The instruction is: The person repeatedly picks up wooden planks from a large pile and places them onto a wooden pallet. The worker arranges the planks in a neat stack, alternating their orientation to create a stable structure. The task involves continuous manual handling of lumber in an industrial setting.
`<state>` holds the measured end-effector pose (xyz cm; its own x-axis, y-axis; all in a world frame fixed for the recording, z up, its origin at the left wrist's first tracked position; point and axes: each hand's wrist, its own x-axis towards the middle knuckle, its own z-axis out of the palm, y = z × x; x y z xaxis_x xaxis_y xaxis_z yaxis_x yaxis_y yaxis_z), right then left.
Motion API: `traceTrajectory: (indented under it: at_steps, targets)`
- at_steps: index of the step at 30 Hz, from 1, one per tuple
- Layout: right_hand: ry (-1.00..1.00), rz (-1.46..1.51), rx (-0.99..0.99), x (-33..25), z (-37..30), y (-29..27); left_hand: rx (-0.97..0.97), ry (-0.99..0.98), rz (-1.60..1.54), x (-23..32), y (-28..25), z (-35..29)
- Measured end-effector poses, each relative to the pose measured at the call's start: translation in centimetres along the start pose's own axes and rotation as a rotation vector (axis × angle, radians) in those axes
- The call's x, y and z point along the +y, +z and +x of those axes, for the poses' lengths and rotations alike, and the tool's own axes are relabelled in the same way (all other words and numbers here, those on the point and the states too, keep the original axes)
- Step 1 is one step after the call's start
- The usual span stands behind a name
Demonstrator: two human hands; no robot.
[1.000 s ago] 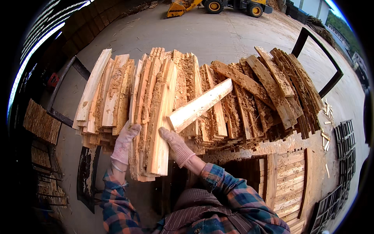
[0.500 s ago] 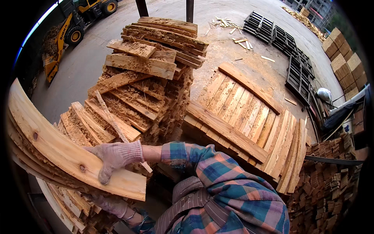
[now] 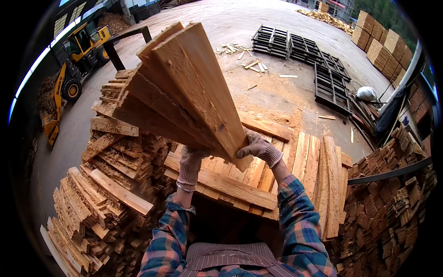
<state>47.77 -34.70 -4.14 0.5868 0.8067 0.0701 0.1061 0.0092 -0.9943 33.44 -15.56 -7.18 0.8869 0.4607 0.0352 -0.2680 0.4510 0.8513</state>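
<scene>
Head view: a fanned bundle of boards [image 3: 184, 92] is up in the air in front of the person, tilted with its far end raised, above a layered stack of planks [image 3: 302, 154]. Both gloved hands grasp its near end: the right hand [image 3: 258, 147] presses its thumb on the outermost board at the lower right corner, while the left hand [image 3: 190, 159] holds the lower left side, its fingers hidden by the wood. Boards like these should be stiff and hard to damage, fairly heavy as a bunch, and top-heavy when held at one end; their sawdusty faces could slide over each other, so a wide squeeze across the whole bundle, nearer its middle, seems the surer hold. Just left is a heap of rough boards [image 3: 78, 203], and to the right another pile of short wood [image 3: 378, 207]. Farther out lie black metal frames [image 3: 295, 46], with a yellow loader [image 3: 85, 44] at the left
</scene>
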Motion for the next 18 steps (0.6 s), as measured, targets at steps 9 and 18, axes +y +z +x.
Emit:
traceTrajectory:
  at_steps: [9, 18]
  targets:
    - [-0.125, 0.362, -0.012, 5.7, -5.6, -8.1, -0.174, -0.013, 0.265, -7.5, 7.2, 2.0]
    - [-0.088, 0.271, 0.327, 2.3, -3.8, -2.8, -0.285, -0.410, 0.045, -2.4, 5.2, 6.9]
